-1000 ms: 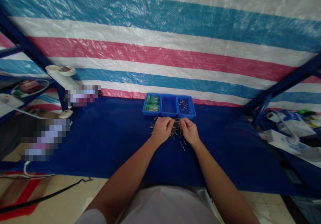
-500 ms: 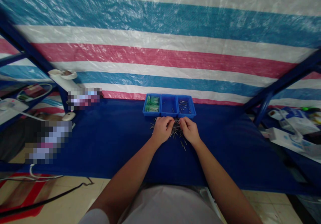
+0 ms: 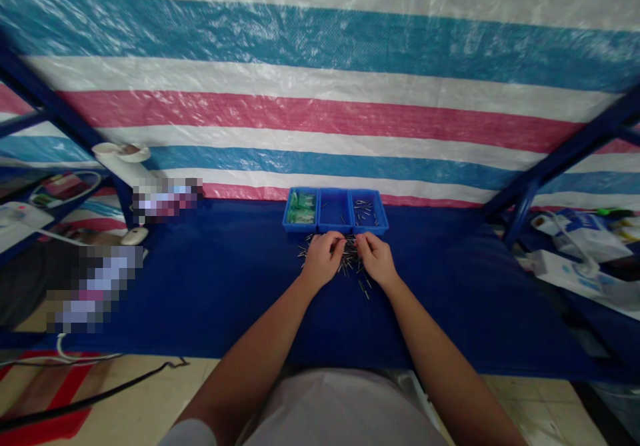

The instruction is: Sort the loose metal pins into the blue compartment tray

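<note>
A loose pile of thin metal pins [image 3: 349,261] lies on the blue table [image 3: 220,273]. My left hand [image 3: 323,256] is at the pile's left side, thumb and fingers pinched together. Facing it from the right, my right hand [image 3: 375,257] is also pinched. Whatever is between the fingertips of each hand is too small to make out. Just behind the hands stands a blue tray with three compartments [image 3: 335,230]. Green-and-clear packets [image 3: 303,207] fill the left compartment, a few pins lie in the middle one, and several pins [image 3: 365,211] are in the right one.
Striped plastic sheeting [image 3: 320,113] hangs behind the table between blue frame bars [image 3: 550,159]. On the left are a white cylindrical object [image 3: 123,166], blurred-out items and cables. A white power strip [image 3: 565,273] and plastic bags [image 3: 595,236] sit at the right.
The whole view has shifted slightly. Both hands keep nearly the same pinched pose over the pile, with only slight finger movement.
</note>
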`<state>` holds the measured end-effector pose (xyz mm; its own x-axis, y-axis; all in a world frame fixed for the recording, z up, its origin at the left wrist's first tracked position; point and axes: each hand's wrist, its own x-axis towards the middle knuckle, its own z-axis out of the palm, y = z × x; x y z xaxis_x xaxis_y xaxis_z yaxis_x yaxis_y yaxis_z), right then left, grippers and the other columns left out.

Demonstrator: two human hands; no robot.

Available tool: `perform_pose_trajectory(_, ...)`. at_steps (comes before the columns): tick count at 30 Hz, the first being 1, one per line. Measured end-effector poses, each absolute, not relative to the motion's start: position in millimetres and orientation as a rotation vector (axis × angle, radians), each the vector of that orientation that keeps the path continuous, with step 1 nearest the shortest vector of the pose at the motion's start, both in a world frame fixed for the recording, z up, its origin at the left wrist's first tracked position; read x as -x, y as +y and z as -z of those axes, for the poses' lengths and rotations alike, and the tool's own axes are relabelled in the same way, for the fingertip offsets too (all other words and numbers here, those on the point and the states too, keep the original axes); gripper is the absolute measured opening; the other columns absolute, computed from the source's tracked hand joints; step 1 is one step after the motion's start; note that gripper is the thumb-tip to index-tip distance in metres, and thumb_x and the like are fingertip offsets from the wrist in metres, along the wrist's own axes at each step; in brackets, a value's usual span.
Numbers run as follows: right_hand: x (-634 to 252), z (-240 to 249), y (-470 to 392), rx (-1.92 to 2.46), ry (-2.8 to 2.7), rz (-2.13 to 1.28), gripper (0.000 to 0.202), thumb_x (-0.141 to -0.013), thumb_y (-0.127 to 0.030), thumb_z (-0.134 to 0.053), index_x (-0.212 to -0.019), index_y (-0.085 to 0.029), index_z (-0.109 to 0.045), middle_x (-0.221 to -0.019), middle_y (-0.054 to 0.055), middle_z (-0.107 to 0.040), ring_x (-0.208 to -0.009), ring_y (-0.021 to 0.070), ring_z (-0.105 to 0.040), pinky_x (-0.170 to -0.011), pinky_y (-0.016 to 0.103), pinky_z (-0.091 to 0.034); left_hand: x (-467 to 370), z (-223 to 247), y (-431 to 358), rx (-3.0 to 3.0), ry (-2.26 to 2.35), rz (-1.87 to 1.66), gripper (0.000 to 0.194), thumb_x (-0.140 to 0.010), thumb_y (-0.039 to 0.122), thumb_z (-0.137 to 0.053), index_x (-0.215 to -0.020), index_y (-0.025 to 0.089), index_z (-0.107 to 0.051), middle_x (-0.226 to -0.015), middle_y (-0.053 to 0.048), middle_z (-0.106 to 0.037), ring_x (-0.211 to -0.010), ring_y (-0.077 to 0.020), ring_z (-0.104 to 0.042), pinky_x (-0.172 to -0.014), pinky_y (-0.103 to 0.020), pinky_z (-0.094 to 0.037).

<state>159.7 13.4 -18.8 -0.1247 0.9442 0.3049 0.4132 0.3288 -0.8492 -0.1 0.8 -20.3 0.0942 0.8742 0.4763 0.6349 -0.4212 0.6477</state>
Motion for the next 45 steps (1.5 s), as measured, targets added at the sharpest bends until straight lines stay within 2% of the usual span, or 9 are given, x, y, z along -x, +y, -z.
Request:
perform_pose_trajectory(4,-159,19,14,1.229,-1.701,-0.760,0.036,-0.092,-0.045,-0.043,-0.072,-0.019,-0.057,-0.054,-0.003,-0.048,-0.051,0.0121,-0.045,-0.052,0.024,-0.036,1,22,2,-2.108,1.496,-1.219,0.017,-0.092,0.028,-0.043,-0.090,0.020,-0.058,-0.079,-0.002,-0.065,-0.075,-0.0159,-0.058,-0.076,-0.031,-0.043)
perform_pose_trajectory(11,-157,19,12,1.214,-1.685,-0.830,0.035,-0.092,-0.045,-0.043,-0.073,-0.019,-0.057,-0.054,-0.003,-0.048,-0.050,0.0117,-0.044,-0.052,0.024,-0.036,1,22,3,-2.098,1.527,-1.205,0.023,-0.094,0.028,-0.039,-0.083,0.019,-0.057,-0.070,-0.001,-0.063,-0.073,-0.0165,-0.057,-0.075,-0.031,-0.042)
perform_pose_trajectory(17,-157,17,13,1.194,-1.636,-0.867,0.036,-0.091,-0.046,-0.044,-0.071,-0.019,-0.056,-0.052,-0.003,-0.047,-0.048,0.0116,-0.043,-0.051,0.025,-0.035,1,22,1,-2.064,1.504,-1.271,0.019,-0.092,0.032,-0.045,-0.096,0.020,-0.058,-0.076,-0.001,-0.063,-0.073,-0.0151,-0.057,-0.075,-0.029,-0.043)
perform_pose_trajectory(23,-158,17,13,1.207,-1.647,-0.862,0.037,-0.091,-0.047,-0.044,-0.070,-0.019,-0.055,-0.053,-0.003,-0.047,-0.049,0.0117,-0.043,-0.051,0.025,-0.035,1,24,3,-2.106,1.496,-1.231,0.018,-0.093,0.028,-0.042,-0.088,0.019,-0.058,-0.075,-0.001,-0.064,-0.073,-0.0155,-0.057,-0.075,-0.030,-0.042)
perform_pose_trajectory(30,-155,20,13,1.182,-1.652,-0.913,0.038,-0.089,-0.049,-0.046,-0.068,-0.019,-0.055,-0.053,-0.003,-0.047,-0.049,0.0112,-0.043,-0.052,0.025,-0.035,1,22,3,-2.172,1.576,-1.141,0.032,-0.095,0.031,-0.035,-0.073,0.019,-0.054,-0.071,-0.004,-0.061,-0.071,-0.0172,-0.056,-0.072,-0.031,-0.041)
perform_pose_trajectory(33,-154,21,16,1.176,-1.553,-1.026,0.040,-0.087,-0.053,-0.049,-0.066,-0.019,-0.055,-0.047,-0.005,-0.044,-0.043,0.0100,-0.038,-0.046,0.024,-0.032,2,20,2,-2.145,1.555,-1.127,0.038,-0.097,0.031,-0.031,-0.068,0.020,-0.052,-0.066,-0.003,-0.061,-0.069,-0.0168,-0.056,-0.074,-0.032,-0.042)
perform_pose_trajectory(38,-159,18,26,1.244,-1.273,-1.008,0.044,-0.081,-0.058,-0.055,-0.062,-0.018,-0.056,-0.044,-0.005,-0.042,-0.039,0.0081,-0.035,-0.041,0.023,-0.027,2,18,1,-2.027,1.527,-1.171,0.035,-0.097,0.032,-0.030,-0.075,0.020,-0.055,-0.063,0.000,-0.063,-0.066,-0.0159,-0.057,-0.074,-0.031,-0.042)
perform_pose_trajectory(42,-167,14,34,1.243,-1.097,-1.040,0.046,-0.081,-0.060,-0.051,-0.085,-0.016,-0.066,-0.049,-0.004,-0.048,-0.038,0.0084,-0.038,-0.038,0.023,-0.028,2,19,1,-2.031,1.524,-1.174,0.036,-0.097,0.032,-0.030,-0.074,0.020,-0.055,-0.063,0.000,-0.063,-0.065,-0.0154,-0.058,-0.074,-0.031,-0.042)
perform_pose_trajectory(45,-173,15,36,1.222,-1.214,-1.071,0.051,-0.081,-0.058,-0.051,-0.108,-0.017,-0.062,-0.061,-0.001,-0.059,-0.042,0.0099,-0.046,-0.041,0.024,-0.035,2,20,2,-2.047,1.527,-1.187,0.035,-0.096,0.032,-0.031,-0.073,0.020,-0.055,-0.065,-0.001,-0.063,-0.067,-0.0163,-0.058,-0.073,-0.032,-0.043)
